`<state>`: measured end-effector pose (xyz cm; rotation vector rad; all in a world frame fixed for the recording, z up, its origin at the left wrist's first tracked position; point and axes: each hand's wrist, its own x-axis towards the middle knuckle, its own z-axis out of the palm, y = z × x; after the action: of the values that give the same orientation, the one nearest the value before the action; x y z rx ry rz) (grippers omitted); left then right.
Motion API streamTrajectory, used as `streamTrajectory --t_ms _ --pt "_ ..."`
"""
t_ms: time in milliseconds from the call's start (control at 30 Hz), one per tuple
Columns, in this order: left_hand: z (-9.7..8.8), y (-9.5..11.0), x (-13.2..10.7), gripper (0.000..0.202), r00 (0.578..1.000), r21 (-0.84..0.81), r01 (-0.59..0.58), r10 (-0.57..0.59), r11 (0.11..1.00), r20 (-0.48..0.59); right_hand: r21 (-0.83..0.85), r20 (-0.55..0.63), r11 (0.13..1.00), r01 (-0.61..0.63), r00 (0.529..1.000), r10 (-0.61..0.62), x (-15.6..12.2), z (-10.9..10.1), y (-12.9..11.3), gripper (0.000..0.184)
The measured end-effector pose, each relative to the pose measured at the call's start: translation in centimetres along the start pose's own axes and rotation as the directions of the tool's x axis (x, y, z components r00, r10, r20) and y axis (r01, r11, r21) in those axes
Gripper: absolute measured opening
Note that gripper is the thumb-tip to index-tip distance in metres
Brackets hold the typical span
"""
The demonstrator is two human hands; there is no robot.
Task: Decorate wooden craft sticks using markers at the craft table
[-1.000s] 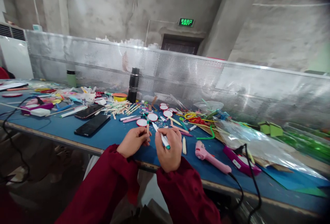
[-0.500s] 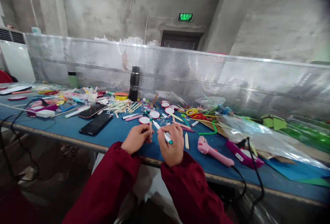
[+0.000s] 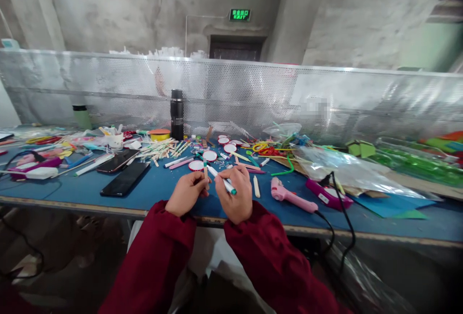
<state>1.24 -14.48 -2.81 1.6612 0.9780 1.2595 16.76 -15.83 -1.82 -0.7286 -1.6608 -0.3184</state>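
Near the table's front edge, my left hand [image 3: 188,192] is closed in a pinch on a small wooden craft stick [image 3: 206,171], held upright with a green upper end. My right hand [image 3: 237,193] grips a white marker [image 3: 226,184] with a green end, its other end slanting toward the stick. Whether the marker's tip touches the stick I cannot tell. Just beyond the hands lie round white discs with red rims [image 3: 210,156]. To the right of my right hand is a cream-coloured stick [image 3: 256,186].
A pink glue gun [image 3: 292,197] and a purple device [image 3: 328,194] with a black cord lie at right. Two dark phones, one nearer [image 3: 125,179], are at left. A black bottle [image 3: 177,115] stands behind piled sticks [image 3: 161,149]. Clear plastic sheeting [image 3: 354,171] covers the right side.
The view has turned slightly to the right, so the table's things sit further left. Both hands keep their hold on the craft stick and the marker, close together as before.
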Motion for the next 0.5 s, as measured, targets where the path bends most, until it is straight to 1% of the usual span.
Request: streamTrajectory --t_ms 500 --pt "0.01 -0.04 0.01 0.025 1.0 0.014 -0.009 0.009 1.0 -0.021 0.001 0.009 1.0 0.001 1.0 -0.001 0.2 0.09 -0.06 0.011"
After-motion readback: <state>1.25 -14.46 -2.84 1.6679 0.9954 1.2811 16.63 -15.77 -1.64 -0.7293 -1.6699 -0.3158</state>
